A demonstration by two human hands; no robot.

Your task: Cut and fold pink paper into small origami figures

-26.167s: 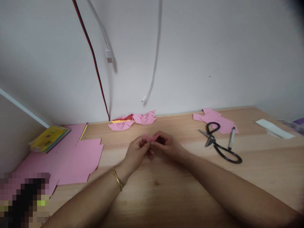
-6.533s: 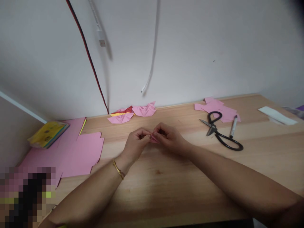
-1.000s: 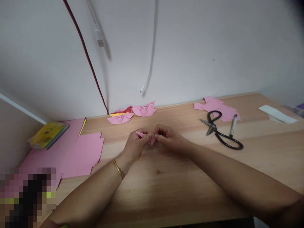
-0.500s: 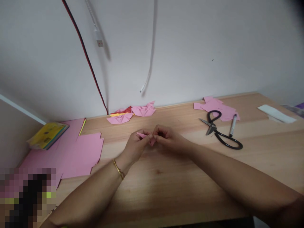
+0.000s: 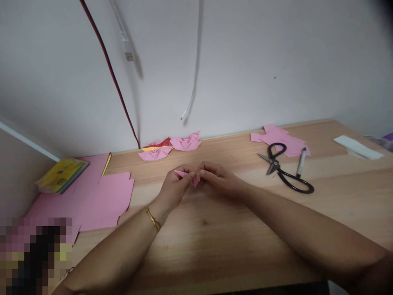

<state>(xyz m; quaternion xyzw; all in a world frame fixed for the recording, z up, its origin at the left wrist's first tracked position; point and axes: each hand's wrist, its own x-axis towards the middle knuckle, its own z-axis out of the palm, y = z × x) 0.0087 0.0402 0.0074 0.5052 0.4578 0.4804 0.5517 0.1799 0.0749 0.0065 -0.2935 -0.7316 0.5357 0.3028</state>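
Between my two hands, above the middle of the wooden table (image 5: 196, 246), is a small piece of folded pink paper (image 5: 195, 180). My left hand (image 5: 177, 184) pinches its left part, with the thumb on top and a pointed corner sticking out at the upper left. On the right edge, the thumb and index finger of my right hand (image 5: 216, 178) are closed. The fingers hide much of the paper, so its full shape cannot be made out. Beyond my hands, folded pink paper pieces (image 5: 186, 142) lie against the wall, with red and yellow ones among them.
Black-handled scissors (image 5: 275, 164) lie half open at right, beside a marker (image 5: 301, 162) and pink paper pieces (image 5: 281, 137). A white strip (image 5: 357, 147) is farther right. Large pink sheets (image 5: 104, 200), a yellow packet (image 5: 63, 174) and a yellow pencil (image 5: 106, 164) lie left. Cables (image 5: 196, 73) hang down the wall.
Both hands stay in nearly the same place. The paper has shifted slightly left and up, and the thumbs have moved a little apart, showing more of its right edge.
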